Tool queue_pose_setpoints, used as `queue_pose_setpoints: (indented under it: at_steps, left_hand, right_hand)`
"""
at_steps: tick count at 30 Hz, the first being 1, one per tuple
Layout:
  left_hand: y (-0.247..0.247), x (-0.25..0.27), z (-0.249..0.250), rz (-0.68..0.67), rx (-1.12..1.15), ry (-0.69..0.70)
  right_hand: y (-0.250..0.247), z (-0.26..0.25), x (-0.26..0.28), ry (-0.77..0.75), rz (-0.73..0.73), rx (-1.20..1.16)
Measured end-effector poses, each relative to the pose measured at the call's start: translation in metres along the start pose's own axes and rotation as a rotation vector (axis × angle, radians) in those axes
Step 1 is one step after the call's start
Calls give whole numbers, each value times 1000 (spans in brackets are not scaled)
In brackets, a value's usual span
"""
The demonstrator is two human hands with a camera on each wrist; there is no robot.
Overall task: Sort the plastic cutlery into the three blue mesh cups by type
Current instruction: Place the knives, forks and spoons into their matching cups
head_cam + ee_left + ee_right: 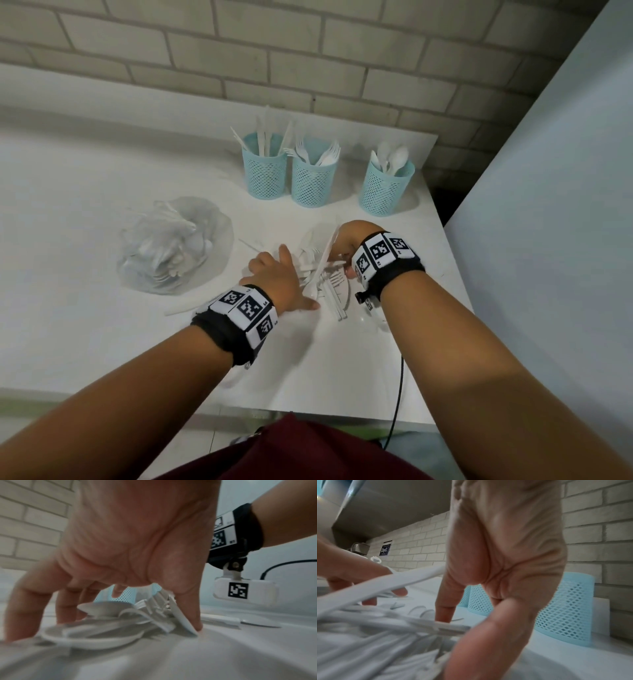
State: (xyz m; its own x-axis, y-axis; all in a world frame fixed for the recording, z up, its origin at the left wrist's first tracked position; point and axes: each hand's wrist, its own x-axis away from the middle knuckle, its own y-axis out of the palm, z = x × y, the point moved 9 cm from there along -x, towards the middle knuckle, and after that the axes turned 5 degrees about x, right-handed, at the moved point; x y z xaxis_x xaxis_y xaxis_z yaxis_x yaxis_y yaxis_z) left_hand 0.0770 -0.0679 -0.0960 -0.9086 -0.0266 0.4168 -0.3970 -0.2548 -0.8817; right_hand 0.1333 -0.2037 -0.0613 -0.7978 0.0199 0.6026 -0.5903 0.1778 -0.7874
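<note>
Setting: a person is standing at a white desk (102, 325) that is sitting against a pale brick wall (308, 51), with both forearms reaching forward.

Loose cutlery: a tangled pile of white plastic cutlery (323, 274) is lying on the desk between the two hands, in front of the cups.

Left hand: the left hand (279, 279) is spreading its fingers, mostly straight, over the near left side of the pile, fingertips pressing down on the desk and on the pieces. It is not closing around anything.

Right hand: the right hand (349, 245) is reaching down into the far right side of the pile. Its thumb and fingers are touching the pieces; whether they are pinching one cannot be told, as the close view is blurred.

Knife cup: the left blue mesh cup (264, 174) is standing upright at the back, holding knives.

Fork cup: the middle blue mesh cup (313, 183) is standing just beside it, holding forks.

Spoon cup: the right blue mesh cup (386, 190) is standing a little apart, near the desk's right edge, holding spoons.

Bag: a clear plastic bag (174, 246) with more white cutlery inside is lying left of the pile.

Wrists: black bands with square black-and-white markers are wrapping both wrists.
</note>
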Motion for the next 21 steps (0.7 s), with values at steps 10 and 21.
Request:
queue_pose_setpoints:
  at_steps: [10, 21]
  left_hand:
    - [-16, -37, 15, 6, 378, 100]
    - [-42, -68, 1, 25, 972, 67]
  right_hand:
    - [7, 4, -27, -22, 103, -534]
    - [16, 2, -42, 14, -62, -919]
